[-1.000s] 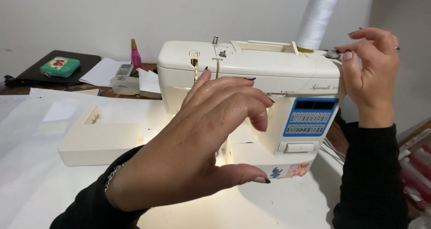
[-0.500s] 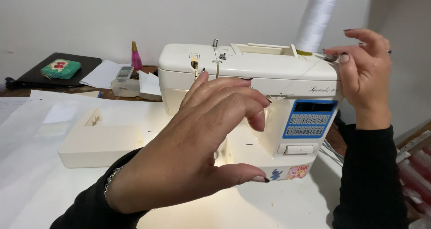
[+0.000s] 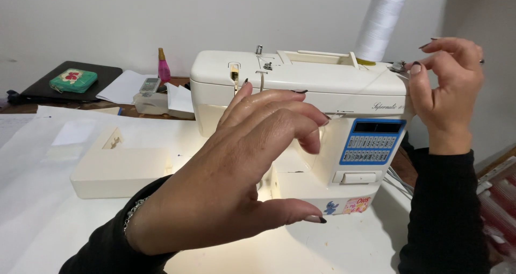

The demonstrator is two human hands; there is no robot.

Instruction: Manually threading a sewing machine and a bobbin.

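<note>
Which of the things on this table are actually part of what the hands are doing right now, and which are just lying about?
In use:
- sewing machine
- white thread cone
- thread, running from the right hand to the left hand

Lying about:
- detached cream machine cover
- green pouch on a black case
- pink bottle
- remote control
- papers

The left hand (image 3: 252, 166) at frame centre hides the sewing machine's (image 3: 301, 91) needle area; the thread cone's (image 3: 380, 22) top is cut off at the upper edge
</note>
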